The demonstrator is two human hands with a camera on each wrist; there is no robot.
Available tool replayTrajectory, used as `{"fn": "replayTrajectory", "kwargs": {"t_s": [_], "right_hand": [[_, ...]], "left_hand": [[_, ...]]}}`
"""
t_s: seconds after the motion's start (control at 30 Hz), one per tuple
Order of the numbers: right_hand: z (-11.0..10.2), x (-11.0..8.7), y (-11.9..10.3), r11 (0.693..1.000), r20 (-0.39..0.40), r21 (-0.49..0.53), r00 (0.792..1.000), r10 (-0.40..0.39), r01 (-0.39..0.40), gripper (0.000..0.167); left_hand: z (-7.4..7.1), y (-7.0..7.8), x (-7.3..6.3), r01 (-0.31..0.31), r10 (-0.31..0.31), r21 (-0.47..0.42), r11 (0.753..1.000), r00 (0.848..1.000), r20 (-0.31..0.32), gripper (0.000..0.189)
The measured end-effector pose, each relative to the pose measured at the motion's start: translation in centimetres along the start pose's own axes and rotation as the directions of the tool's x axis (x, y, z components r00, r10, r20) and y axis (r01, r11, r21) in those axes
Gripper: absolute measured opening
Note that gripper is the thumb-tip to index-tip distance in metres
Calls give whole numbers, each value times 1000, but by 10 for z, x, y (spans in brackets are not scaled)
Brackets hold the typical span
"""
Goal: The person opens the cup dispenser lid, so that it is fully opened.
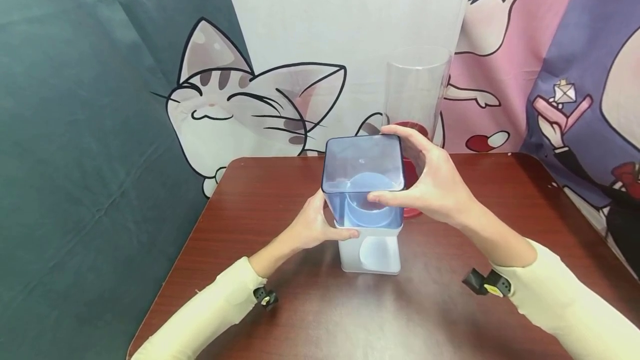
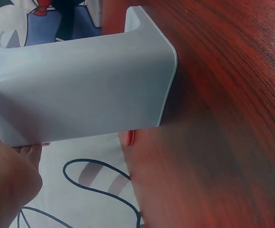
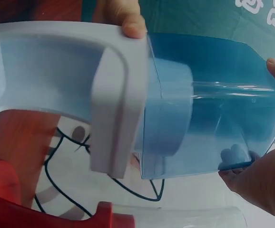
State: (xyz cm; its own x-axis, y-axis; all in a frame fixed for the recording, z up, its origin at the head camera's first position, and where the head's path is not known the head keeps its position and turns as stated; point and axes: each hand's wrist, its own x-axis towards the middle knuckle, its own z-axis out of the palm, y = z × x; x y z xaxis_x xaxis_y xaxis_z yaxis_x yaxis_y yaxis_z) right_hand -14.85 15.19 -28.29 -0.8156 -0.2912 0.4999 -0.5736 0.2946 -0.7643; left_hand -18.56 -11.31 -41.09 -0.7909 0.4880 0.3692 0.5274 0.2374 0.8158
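A see-through blue square container [image 1: 363, 163] sits on a white dispenser base [image 1: 350, 257], whose front has a hollowed opening. My left hand [image 1: 312, 224] grips the upper part of the base from the left, its thumb lying along the front near the joint. Thumb and fingers of my right hand [image 1: 435, 182] span the container at its upper right, holding two sides. In the right wrist view, a round pale part shows inside the blue container [image 3: 223, 109], beside the white base [image 3: 113, 109]. The left wrist view shows the base's smooth outer wall [image 2: 80, 90]; the left fingers are mostly hidden.
Behind the right hand stands a red dispenser [image 1: 411, 174] with a tall clear tube [image 1: 417, 90], partly covered by the hand and container. The brown wooden table [image 1: 280, 293] ends at the back against a cartoon-printed cloth [image 1: 215, 121].
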Motion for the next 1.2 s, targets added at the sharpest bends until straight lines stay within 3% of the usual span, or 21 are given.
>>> {"fn": "replayTrajectory", "kwargs": {"t_s": [0.27, 0.5, 0.83, 1.07, 1.2], "right_hand": [[-7, 4, -3, 992, -38, 127, 999, 15, -10, 87], [-16, 3, -5, 941, -62, 338, 997, 35, -12, 81], [-39, -1, -12, 924, -115, 381, 993, 16, 29, 76], [-54, -8, -10, 946, -165, 323, 986, 29, 26, 74], [-63, -13, -7, 938, -182, 344, 983, 34, 31, 73]], "left_hand": [[1, 2, -1, 12, -12, -19, 1000, 1000, 0, 101], [2, 2, 0, -31, 30, -28, 999, 1000, -7, 103], [2, 2, 0, -34, 34, -48, 998, 999, -4, 105], [1, 5, -2, -19, 19, -44, 999, 1000, 3, 103], [0, 5, -2, -7, 8, -65, 998, 1000, 7, 101]]}}
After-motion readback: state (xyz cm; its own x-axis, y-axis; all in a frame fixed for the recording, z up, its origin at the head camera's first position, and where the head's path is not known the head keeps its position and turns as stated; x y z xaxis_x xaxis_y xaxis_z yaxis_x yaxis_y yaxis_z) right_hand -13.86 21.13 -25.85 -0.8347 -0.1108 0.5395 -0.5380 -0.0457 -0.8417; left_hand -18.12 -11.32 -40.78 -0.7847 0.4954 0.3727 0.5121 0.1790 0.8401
